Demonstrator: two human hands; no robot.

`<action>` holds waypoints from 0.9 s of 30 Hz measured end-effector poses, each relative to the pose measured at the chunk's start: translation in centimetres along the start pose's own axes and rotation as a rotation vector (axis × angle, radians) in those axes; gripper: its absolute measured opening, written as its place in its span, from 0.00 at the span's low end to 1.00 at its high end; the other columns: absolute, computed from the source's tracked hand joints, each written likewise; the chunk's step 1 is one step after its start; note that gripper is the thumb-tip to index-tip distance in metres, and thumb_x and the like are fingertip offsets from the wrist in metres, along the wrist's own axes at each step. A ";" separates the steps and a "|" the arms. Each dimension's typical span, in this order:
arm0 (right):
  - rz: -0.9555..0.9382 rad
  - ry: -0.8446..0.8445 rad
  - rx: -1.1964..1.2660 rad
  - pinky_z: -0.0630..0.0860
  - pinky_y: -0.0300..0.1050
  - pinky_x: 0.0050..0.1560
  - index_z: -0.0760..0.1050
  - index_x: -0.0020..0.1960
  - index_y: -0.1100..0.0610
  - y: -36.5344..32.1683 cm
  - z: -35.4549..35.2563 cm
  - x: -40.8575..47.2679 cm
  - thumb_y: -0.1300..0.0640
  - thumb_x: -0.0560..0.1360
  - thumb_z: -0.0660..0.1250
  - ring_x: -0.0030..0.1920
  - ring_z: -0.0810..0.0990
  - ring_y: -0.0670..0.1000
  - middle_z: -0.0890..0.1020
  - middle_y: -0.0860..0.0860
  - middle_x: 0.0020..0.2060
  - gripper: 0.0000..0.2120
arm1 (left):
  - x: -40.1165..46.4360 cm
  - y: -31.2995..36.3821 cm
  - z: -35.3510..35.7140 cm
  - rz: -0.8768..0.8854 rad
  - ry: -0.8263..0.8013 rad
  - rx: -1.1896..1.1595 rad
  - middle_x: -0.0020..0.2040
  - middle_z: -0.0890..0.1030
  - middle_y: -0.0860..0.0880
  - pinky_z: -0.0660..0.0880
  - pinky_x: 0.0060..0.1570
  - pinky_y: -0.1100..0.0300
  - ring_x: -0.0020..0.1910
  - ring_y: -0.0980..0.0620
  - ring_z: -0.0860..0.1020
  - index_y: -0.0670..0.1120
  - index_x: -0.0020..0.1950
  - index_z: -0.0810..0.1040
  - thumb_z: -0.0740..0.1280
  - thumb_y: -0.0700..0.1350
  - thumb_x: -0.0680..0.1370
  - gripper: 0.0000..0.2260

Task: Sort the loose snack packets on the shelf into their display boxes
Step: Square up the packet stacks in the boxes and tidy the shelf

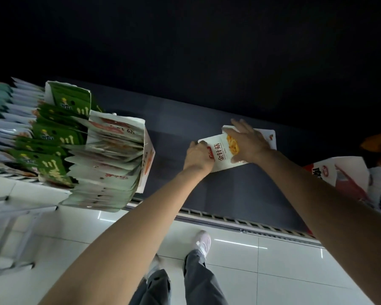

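Observation:
A white snack packet [220, 154] with red characters and a picture of yellow mushrooms lies on the dark grey shelf [233, 190]. My left hand [198, 156] grips its left end with curled fingers. My right hand [249, 143] lies on its right part with fingers spread, thumb at the packet's near edge. More white packets [271, 137] lie under my right hand. A white display box [121, 159] packed with white packets stands at the left, with green packets [59, 133] in a box beside it.
A red-and-white display box [341, 175] lies tilted at the right of the shelf, with an orange packet [378, 143] behind it. The shelf's front rail [251, 225] runs across. Below are white floor tiles, my legs and a shoe [201, 242].

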State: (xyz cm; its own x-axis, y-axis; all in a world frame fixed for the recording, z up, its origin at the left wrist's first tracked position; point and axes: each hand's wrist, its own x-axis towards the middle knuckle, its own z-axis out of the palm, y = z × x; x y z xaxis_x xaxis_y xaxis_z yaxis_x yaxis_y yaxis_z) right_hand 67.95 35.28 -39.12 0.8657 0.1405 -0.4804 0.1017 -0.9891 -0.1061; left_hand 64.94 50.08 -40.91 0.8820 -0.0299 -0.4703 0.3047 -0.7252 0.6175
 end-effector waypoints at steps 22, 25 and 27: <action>-0.133 0.490 1.434 0.79 0.51 0.56 0.79 0.49 0.54 -14.3 -9.4 -11.3 0.64 0.73 0.69 0.52 0.83 0.52 0.83 0.53 0.51 0.08 | -11.4 -0.5 -18.9 0.561 0.472 -0.204 0.49 0.83 0.48 0.79 0.44 0.57 0.44 0.53 0.80 0.42 0.52 0.76 0.68 0.41 0.75 0.07; -0.187 0.505 1.387 0.79 0.52 0.56 0.81 0.48 0.55 -18.3 -10.3 -11.0 0.63 0.72 0.70 0.51 0.83 0.53 0.84 0.54 0.48 0.07 | -12.0 -2.9 -22.5 0.559 0.530 -0.168 0.48 0.82 0.50 0.75 0.39 0.71 0.43 0.57 0.79 0.41 0.50 0.78 0.67 0.41 0.76 0.05; -0.180 0.493 1.333 0.79 0.52 0.55 0.82 0.47 0.58 -20.3 -9.8 -10.4 0.63 0.72 0.70 0.49 0.83 0.54 0.84 0.54 0.46 0.05 | -11.8 -4.7 -24.2 0.515 0.530 -0.113 0.47 0.81 0.52 0.72 0.38 0.75 0.42 0.59 0.77 0.43 0.52 0.79 0.68 0.41 0.76 0.06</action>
State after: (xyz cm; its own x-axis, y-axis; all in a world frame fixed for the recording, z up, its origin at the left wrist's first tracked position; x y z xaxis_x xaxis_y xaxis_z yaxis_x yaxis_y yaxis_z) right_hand 61.71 53.52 -23.40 0.9974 -0.0444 -0.0563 -0.0621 -0.1427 -0.9878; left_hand 61.79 70.46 -22.99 0.9695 0.0094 0.2447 -0.1837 -0.6330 0.7520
